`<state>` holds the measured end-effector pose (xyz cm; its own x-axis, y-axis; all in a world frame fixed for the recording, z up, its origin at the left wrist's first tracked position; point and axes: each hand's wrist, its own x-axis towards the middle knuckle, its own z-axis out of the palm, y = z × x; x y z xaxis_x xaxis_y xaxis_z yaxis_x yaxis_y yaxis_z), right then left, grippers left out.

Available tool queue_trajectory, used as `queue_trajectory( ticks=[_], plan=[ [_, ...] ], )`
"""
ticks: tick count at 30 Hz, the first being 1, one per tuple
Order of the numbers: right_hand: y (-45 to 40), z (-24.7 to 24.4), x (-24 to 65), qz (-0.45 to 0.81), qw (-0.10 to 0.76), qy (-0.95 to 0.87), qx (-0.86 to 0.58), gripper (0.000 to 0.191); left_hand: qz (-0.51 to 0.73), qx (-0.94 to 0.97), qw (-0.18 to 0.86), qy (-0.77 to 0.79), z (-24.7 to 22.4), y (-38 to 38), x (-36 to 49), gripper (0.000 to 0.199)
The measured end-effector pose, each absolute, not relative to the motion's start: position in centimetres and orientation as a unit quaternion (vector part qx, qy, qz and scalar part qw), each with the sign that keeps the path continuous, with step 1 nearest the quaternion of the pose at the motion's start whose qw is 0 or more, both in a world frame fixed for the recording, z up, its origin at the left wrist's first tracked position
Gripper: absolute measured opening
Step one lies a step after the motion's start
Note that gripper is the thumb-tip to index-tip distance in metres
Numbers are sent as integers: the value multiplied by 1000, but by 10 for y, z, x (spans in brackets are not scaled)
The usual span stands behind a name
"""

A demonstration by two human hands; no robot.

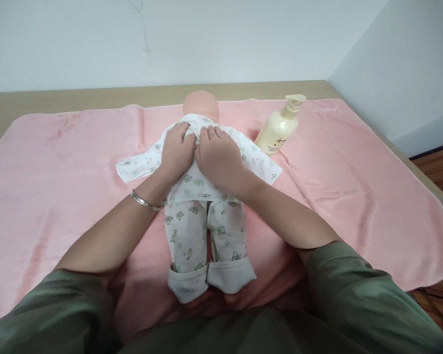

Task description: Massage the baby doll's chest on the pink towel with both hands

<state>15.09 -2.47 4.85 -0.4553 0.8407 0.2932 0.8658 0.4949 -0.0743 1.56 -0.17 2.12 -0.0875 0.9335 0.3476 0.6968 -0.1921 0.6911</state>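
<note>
A bald baby doll [201, 104] lies on the pink cloth, its head pointing away from me. It is dressed in a white long-sleeved baby top [198, 182] and matching baby trousers [190, 231], both printed with small green animals. My left hand [177, 150] rests on the left side of the chest, fingers stretched toward the neckline. Close beside it, my right hand [219, 153] lies flat on the top, its fingertips near the overlapping front edges. The thumbs almost meet at the middle. Fabric directly under both palms is hidden.
A cream pump bottle [278, 129] stands to the right of the doll's shoulder. The pink cloth [59, 196] covers most of the wooden table [151, 92], which meets a white wall [225, 44] at the back. The trouser cuffs [231, 273] are folded up.
</note>
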Motion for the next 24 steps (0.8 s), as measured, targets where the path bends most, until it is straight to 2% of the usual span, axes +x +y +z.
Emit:
queue_trajectory(
  ticks=[5,8,13,20,24],
  plan=[
    [-10,54,159,34,149,-856,-494,49,379,655,127,641,28,-10,23,42],
    [12,56,169,79,161,-838,-515,52,356,687,104,625,30,-24,35,46],
    [13,55,169,45,153,-837,-523,53,345,695,115,620,34,-31,40,51],
    [-32,59,154,-43,113,-859,-498,54,402,640,170,632,32,-5,15,40],
    [-19,61,159,11,125,-868,-481,51,375,659,148,635,36,-11,19,36]
  ],
)
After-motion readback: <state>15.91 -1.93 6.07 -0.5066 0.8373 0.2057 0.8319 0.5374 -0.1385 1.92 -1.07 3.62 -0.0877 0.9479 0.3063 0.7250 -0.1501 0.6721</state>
